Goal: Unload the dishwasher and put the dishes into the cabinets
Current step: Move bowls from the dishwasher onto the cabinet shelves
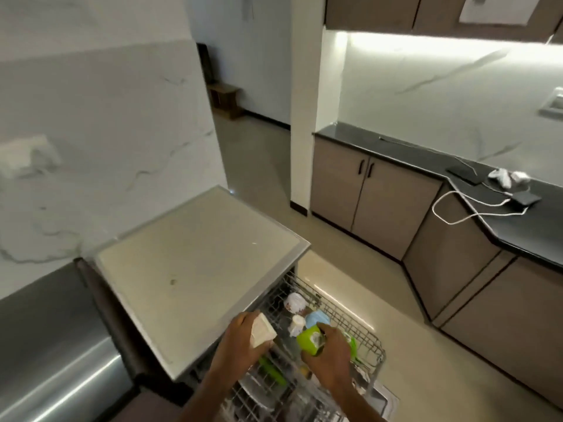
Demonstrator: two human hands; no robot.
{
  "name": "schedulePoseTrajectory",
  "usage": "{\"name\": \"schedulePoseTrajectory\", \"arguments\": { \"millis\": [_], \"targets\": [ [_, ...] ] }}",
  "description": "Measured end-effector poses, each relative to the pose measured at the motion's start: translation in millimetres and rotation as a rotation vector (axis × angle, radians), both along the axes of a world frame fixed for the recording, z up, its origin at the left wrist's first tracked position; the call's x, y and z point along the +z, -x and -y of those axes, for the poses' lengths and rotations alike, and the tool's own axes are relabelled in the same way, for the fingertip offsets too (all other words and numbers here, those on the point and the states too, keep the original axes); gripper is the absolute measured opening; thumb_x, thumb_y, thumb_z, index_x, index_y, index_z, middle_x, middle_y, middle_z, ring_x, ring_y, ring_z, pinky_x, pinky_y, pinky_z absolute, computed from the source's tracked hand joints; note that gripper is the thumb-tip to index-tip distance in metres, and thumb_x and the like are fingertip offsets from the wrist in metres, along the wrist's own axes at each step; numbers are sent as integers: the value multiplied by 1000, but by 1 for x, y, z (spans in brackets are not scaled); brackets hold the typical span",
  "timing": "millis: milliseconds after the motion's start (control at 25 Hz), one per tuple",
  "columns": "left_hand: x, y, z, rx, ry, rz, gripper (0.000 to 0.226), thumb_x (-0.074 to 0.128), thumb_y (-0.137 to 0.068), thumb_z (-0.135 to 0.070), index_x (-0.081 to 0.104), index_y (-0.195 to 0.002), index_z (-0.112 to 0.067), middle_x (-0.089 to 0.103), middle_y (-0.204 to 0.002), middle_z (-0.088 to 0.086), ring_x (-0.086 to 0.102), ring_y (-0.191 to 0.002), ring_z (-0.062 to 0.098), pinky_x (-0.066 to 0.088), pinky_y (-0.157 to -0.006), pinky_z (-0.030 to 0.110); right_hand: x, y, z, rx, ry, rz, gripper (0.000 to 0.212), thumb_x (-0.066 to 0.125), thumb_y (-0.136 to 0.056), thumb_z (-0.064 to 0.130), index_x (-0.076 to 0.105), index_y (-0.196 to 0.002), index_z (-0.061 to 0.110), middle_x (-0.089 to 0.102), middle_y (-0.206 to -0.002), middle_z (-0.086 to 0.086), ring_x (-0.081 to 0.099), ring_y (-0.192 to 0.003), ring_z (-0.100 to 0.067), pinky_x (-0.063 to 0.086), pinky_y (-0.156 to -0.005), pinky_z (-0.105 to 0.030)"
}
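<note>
- My right hand (327, 357) wraps a green cup (309, 339), fingers curled round its side, cup tipped with its mouth facing up toward me.
- My left hand (243, 342) grips a cream square container (262, 330), fingers closed on its edges.
- Both items sit just above the pulled-out dishwasher rack (359, 327), clear of the wires as far as I can tell.
- In the rack, beyond my hands: a pale blue cup (316, 318), a small white cup (297, 324) beside it, a white patterned cup (295, 301) farther back.
- More green plastic (271, 371) lies in the rack under my left hand; a white plate (253, 388) stands nearer me; exact shapes are blurry.
- Dishwasher top (198, 266) is left of the rack and bare.
- Lower cabinets (374, 193) under the black counter (518, 220) stand well right of the rack; upper cabinets (374, 10) hang above that counter.
- Step, I judge: lifting two pieces out, carry still to come.
- To do it well: raise both straight up before swinging right so nothing snags the tines.
- Keep the green cup's grip firm; wet plastic may slip.
- Tip out any pooled water over the rack first.
- Both hands are full, so a cabinet door needs a freed finger, or one item set on the counter.
</note>
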State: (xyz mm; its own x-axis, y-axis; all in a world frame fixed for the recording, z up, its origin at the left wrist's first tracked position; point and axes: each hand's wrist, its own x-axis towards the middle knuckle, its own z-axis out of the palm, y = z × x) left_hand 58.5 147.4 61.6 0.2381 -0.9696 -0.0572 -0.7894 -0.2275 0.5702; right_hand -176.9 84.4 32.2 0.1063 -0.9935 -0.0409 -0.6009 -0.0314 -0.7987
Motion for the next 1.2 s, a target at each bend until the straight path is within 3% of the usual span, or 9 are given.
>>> {"name": "schedulePoseTrajectory", "arguments": {
  "millis": [160, 280, 400, 520, 600, 800, 1000, 1080, 1200],
  "targets": [
    [80, -42, -66, 33, 161, 91, 81, 74, -85, -60, 45, -153, -26, 53, -144, -6, 50, -132, 15, 43, -109, 30, 66, -46, -35, 127, 88, 14, 65, 94, -63, 36, 74, -121, 16, 73, -109, -6, 69, -99, -27, 52, -83, -32],
    [129, -71, -128, 68, 280, 206, 80, 70, -87, -63, 48, -152, -23, 53, -148, -2, 49, -136, 16, 39, -117, 34, 120, -80, -64, 259, 156, 44, 69, 87, -63, 49, 73, -124, 18, 72, -112, -7, 70, -99, -25, 47, -80, -27],
    [190, -102, -213, 176, 350, 261, 77, 76, -85, -61, 54, -148, -22, 56, -143, -4, 52, -130, 11, 35, -114, 22, 189, -121, -120, 446, 272, 134, 78, 95, -62, 33, 68, -133, 13, 68, -117, -7, 67, -101, -22, 48, -86, -28],
    [264, -145, -307, 269, 353, 355, 79, 74, -79, -66, 57, -144, -24, 55, -134, -7, 56, -118, 10, 45, -105, 24, 260, -172, -188, 676, 381, 222, 79, 90, -62, 42, 67, -133, 17, 68, -114, 0, 68, -96, -14, 53, -85, -26],
    [312, -172, -362, 304, 350, 414, 82, 74, -78, -68, 56, -146, -25, 55, -131, -7, 57, -115, 10, 48, -102, 27, 298, -202, -228, 806, 409, 314, 76, 90, -63, 46, 66, -132, 25, 68, -113, 9, 66, -96, -2, 52, -84, -16],
    [434, -249, -511, 517, 402, 602, 83, 68, -81, -78, 48, -150, -35, 54, -138, -14, 53, -121, 7, 46, -108, 30, 399, -304, -342, 1120, 606, 437, 77, 95, -70, 44, 56, -137, 42, 61, -118, 21, 62, -108, 2, 48, -83, -6],
    [530, -329, -613, 571, 398, 771, 75, 68, -86, -71, 45, -149, -36, 53, -141, -12, 53, -123, 10, 49, -105, 32, 476, -413, -426, 1299, 759, 418, 77, 84, -79, 58, 52, -144, 32, 60, -124, 20, 57, -107, 10, 38, -89, 1],
    [570, -375, -644, 592, 391, 824, 72, 69, -88, -64, 45, -149, -35, 53, -144, -10, 51, -125, 12, 47, -103, 30, 518, -468, -452, 1345, 879, 359, 76, 78, -87, 55, 47, -151, 29, 57, -136, 14, 54, -115, 2, 37, -95, -1],
    [636, -450, -681, 604, 420, 957, 72, 67, -91, -62, 48, -149, -25, 56, -142, -1, 52, -126, 18, 42, -102, 29, 605, -554, -490, 1281, 1183, 278, 72, 76, -92, 39, 43, -153, 21, 55, -144, 0, 52, -127, -20, 48, -102, -26]
  ]
}}
